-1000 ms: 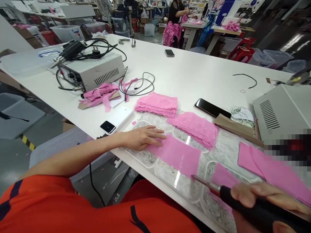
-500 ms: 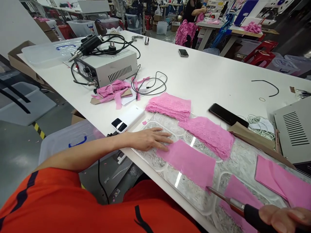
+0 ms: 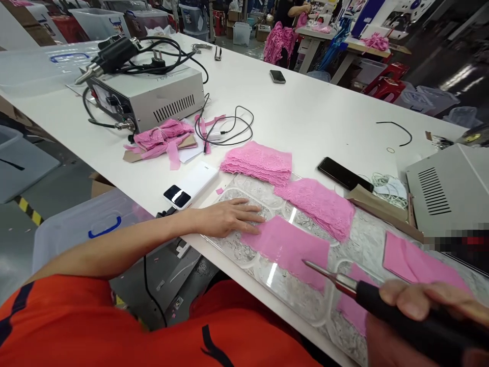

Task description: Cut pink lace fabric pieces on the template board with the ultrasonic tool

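My left hand lies flat on the glass-covered work plate, its fingertips pressing the left edge of a flat pink fabric piece. My right hand grips the black handle of a soldering-type tool, whose metal tip hovers over the right part of that pink piece. Two stacks of pink lace lie just behind, one stack to the left and one stack to the right. More flat pink pieces sit at the right.
A white power bank lies left of my left hand. A grey control box with cables stands at the back left; another grey box is at the right. A black phone and cardboard are behind the lace. A person works at a far table.
The view shifted slightly. My right hand brought the tool's tip up and left, so it now sits over the pink piece. My left hand stayed flat on the fabric edge.
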A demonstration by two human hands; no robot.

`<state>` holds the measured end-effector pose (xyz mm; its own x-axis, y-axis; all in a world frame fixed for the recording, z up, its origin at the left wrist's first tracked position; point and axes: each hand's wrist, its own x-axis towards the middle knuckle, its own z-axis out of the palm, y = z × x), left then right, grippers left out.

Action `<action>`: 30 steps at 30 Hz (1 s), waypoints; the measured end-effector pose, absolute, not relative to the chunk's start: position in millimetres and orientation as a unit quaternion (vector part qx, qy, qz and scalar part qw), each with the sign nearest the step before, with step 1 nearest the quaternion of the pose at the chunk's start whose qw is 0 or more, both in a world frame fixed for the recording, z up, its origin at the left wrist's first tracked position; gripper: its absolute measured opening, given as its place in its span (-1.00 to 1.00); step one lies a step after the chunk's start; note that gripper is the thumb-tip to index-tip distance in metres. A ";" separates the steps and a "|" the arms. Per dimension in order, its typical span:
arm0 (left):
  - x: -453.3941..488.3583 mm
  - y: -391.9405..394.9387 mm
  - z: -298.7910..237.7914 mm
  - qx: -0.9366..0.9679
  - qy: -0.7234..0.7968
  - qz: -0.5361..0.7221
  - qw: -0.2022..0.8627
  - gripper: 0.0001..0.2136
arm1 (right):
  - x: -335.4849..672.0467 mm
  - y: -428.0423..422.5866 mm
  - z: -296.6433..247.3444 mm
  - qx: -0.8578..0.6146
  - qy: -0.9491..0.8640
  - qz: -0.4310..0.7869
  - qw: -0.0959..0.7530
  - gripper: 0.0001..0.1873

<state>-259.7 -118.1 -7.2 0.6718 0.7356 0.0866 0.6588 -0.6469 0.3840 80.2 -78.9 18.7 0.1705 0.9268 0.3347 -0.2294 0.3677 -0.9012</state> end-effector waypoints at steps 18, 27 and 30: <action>-261.7 -113.8 -18.8 0.885 0.375 0.219 0.169 -0.52 | -44.9 -96.8 27.2 -0.190 -0.568 0.539 0.592 -0.83; -261.8 -113.2 -21.6 0.890 0.363 0.226 0.158 -0.57 | -48.3 -96.2 24.6 -0.178 -0.577 0.541 0.585 -0.84; -262.0 -113.6 -19.9 0.892 0.361 0.221 0.159 -0.55 | -49.0 -96.5 23.9 -0.178 -0.580 0.542 0.581 -0.85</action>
<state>-262.0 -113.6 -19.9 0.6421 0.7141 0.2789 0.5734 -0.6888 0.4435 -49.0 -96.5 23.9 -0.2610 0.8367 0.4815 -0.4244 0.3486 -0.8357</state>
